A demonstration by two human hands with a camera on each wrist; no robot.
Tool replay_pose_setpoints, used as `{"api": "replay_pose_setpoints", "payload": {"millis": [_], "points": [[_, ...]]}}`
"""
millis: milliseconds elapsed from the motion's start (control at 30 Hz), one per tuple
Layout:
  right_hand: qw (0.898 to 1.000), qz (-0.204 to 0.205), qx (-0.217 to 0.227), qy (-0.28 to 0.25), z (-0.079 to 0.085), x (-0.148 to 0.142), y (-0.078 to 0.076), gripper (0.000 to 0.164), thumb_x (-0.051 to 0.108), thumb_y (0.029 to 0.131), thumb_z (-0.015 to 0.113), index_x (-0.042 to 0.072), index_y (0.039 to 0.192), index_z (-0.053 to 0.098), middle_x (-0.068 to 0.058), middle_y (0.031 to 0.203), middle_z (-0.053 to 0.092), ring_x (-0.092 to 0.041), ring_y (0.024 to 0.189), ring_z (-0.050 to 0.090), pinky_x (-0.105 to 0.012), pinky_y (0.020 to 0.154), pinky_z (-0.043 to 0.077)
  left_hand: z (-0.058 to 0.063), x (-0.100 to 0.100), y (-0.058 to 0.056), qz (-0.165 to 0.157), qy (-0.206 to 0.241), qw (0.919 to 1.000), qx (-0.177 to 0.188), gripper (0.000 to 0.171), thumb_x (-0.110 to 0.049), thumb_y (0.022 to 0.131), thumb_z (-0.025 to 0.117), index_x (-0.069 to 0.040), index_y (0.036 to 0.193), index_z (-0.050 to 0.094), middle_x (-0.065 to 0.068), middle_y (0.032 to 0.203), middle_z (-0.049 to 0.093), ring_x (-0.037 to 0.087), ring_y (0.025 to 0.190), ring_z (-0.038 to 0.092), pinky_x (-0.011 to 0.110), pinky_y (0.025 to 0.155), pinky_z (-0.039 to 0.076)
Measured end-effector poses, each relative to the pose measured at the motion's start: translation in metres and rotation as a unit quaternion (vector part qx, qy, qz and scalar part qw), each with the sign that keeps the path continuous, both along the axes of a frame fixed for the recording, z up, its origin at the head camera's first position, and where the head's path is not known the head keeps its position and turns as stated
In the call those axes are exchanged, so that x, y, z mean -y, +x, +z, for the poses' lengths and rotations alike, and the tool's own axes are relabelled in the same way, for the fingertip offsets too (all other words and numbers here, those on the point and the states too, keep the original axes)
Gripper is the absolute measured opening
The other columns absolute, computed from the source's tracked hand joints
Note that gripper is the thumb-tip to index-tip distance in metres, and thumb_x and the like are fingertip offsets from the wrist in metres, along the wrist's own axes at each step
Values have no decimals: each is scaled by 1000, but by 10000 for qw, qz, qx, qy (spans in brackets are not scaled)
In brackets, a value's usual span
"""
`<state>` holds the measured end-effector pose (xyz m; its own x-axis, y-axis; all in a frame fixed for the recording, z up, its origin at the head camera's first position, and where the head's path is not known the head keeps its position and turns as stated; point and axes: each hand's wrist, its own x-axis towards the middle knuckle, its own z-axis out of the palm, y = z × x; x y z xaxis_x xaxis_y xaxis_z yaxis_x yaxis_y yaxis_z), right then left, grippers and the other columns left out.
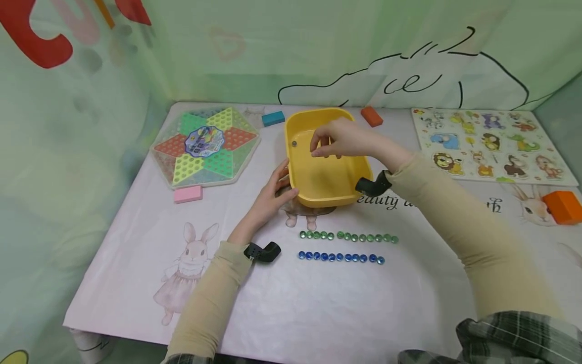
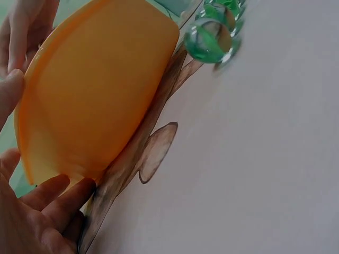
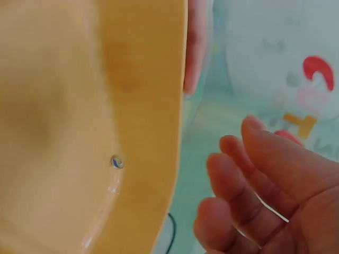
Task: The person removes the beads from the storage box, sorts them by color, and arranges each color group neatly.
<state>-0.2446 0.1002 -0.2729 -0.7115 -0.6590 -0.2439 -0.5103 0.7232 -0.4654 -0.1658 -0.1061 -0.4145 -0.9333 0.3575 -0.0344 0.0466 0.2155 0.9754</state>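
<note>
My left hand (image 1: 272,194) holds a yellow plastic tub (image 1: 329,189) at its near left corner, the thumb by the rim and the fingers along the outer left wall. In the left wrist view those fingers (image 2: 58,198) touch the tub's side. One clear glass marble with a bluish core (image 3: 117,162) lies inside the tub, at its left side in the head view. Over the tub hovers my right hand (image 1: 341,139), its fingers loosely bent. The right wrist view shows a gap between thumb and fingers, with nothing held there.
Nearer me lie a row of green marbles (image 1: 362,237) and a row of blue marbles (image 1: 339,257). A hexagonal game board (image 1: 206,146) is at left, an animal puzzle board (image 1: 493,144) at right. Blue (image 1: 273,119), pink (image 1: 188,194) and orange blocks (image 1: 372,116) sit around; another orange block (image 1: 564,207) lies far right.
</note>
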Motion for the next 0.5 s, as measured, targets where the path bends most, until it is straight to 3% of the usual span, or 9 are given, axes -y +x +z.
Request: {"api": "replay_pose_setpoints", "payload": {"millis": [233,500], "points": [[9975,-529,273,384,-20,18,-36,23,25,91,59,8,106,62,-10,87,60,-26,69,56,-26,60,45,1,-3,-1,-29,-54,10000,41,70,-37,91,57,-47,143,12,0,151,26,20,133,37,41,109,30],[9903,-1144,408,677,-46,33,-57,33,30,90,59,12,118,58,-8,96,59,-24,75,58,-28,62,43,3,-2,2,61,-128,9999,71,70,-34,91,57,-48,143,12,-1,150,27,20,133,36,40,110,28]]}}
